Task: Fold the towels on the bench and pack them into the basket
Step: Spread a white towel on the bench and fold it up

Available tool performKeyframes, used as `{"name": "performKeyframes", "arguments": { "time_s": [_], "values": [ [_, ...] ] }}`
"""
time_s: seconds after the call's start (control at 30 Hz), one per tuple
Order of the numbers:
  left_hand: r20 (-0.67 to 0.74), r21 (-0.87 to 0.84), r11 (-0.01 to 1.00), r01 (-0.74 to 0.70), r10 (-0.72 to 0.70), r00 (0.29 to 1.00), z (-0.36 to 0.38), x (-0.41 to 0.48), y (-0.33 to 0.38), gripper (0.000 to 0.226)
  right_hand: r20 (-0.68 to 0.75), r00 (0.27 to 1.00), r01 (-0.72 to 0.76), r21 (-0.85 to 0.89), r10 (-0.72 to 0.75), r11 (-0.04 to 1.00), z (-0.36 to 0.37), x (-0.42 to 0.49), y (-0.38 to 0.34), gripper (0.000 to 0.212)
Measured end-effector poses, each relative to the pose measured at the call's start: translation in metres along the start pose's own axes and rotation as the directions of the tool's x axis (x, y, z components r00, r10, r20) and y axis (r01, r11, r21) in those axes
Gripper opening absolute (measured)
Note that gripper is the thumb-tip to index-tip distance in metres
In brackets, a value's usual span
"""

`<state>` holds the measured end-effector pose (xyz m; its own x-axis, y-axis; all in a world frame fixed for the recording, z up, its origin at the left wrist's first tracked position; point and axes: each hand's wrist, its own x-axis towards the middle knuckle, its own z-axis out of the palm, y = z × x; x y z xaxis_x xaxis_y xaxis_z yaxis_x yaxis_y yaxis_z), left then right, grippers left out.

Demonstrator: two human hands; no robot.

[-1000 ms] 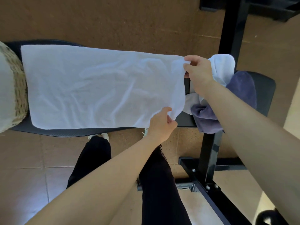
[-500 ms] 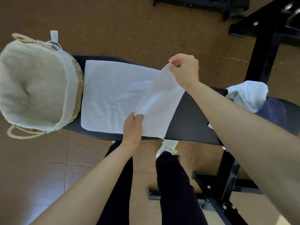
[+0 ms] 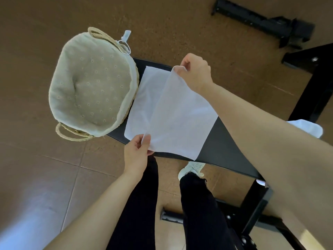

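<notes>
A white towel (image 3: 173, 114) lies on the black bench (image 3: 223, 147), its right half lifted and carried over its left half. My left hand (image 3: 137, 156) pinches the towel's near corner at the bench's front edge. My right hand (image 3: 196, 73) pinches the far corner above the bench's back edge. The woven basket (image 3: 93, 87) with a beige cloth liner stands on the bench's left end, touching the towel's left edge. Nothing lies inside it. A bit of another white towel (image 3: 306, 128) shows behind my right forearm.
A black metal frame (image 3: 313, 91) rises at the right, and its feet (image 3: 252, 219) run under the bench. Another black frame part (image 3: 266, 24) lies on the brown floor at the back. My legs and a white shoe (image 3: 191, 168) stand against the bench's front.
Both hands have carried the towel's right edge leftward over the towel, toward the basket. The view has swung left, so the basket now shows whole and the towel pile is nearly hidden.
</notes>
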<state>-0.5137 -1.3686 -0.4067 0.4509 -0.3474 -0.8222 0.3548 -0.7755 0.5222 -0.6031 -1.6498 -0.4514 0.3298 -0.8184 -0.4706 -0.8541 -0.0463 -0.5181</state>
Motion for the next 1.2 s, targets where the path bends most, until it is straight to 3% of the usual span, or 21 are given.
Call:
{"name": "performKeyframes", "arguments": {
  "time_s": [0.17, 0.3, 0.47, 0.63, 0.77, 0.83, 0.93, 1.2],
  "values": [
    [-0.109, -0.140, 0.982, 0.128, -0.143, 0.984, -0.028, 0.025, -0.017, 0.019, 0.077, 0.992, 0.105, -0.014, -0.104, 0.994, 0.024, 0.018, -0.037, 0.014],
    [-0.166, -0.142, 0.978, 0.150, -0.173, 0.971, -0.037, 0.045, -0.030, 0.019, 0.097, 0.984, 0.154, -0.051, -0.148, 0.987, 0.044, 0.031, -0.052, 0.016],
    [-0.319, 0.016, 0.988, 0.154, -0.141, 0.937, -0.036, 0.067, -0.038, 0.025, 0.091, 0.985, 0.155, -0.057, -0.150, 0.986, 0.064, 0.038, -0.062, 0.024],
    [-0.367, 0.205, 0.960, 0.191, -0.105, 0.924, -0.041, 0.080, -0.035, 0.019, 0.041, 0.989, 0.141, 0.050, -0.143, 0.989, 0.074, 0.037, -0.058, 0.031],
    [-0.424, 0.290, 0.940, 0.180, -0.043, 0.905, -0.047, 0.087, -0.028, 0.021, -0.138, 0.986, 0.111, 0.131, -0.093, 0.985, 0.069, 0.009, -0.037, 0.045],
    [-0.386, 0.265, 0.951, 0.159, -0.046, 0.921, -0.045, 0.087, -0.026, 0.030, -0.258, 0.966, 0.065, 0.127, -0.030, 0.990, 0.068, -0.021, -0.012, 0.042],
    [-0.308, 0.304, 0.943, 0.138, -0.040, 0.950, -0.042, 0.087, -0.028, 0.045, -0.351, 0.922, -0.127, 0.128, 0.165, 0.984, 0.074, -0.076, 0.032, 0.039],
    [-0.279, 0.478, 0.875, 0.075, 0.070, 0.958, -0.038, 0.097, -0.038, 0.042, -0.181, 0.771, -0.540, 0.323, 0.611, 0.777, 0.107, -0.195, 0.091, 0.056]
  ]
}}
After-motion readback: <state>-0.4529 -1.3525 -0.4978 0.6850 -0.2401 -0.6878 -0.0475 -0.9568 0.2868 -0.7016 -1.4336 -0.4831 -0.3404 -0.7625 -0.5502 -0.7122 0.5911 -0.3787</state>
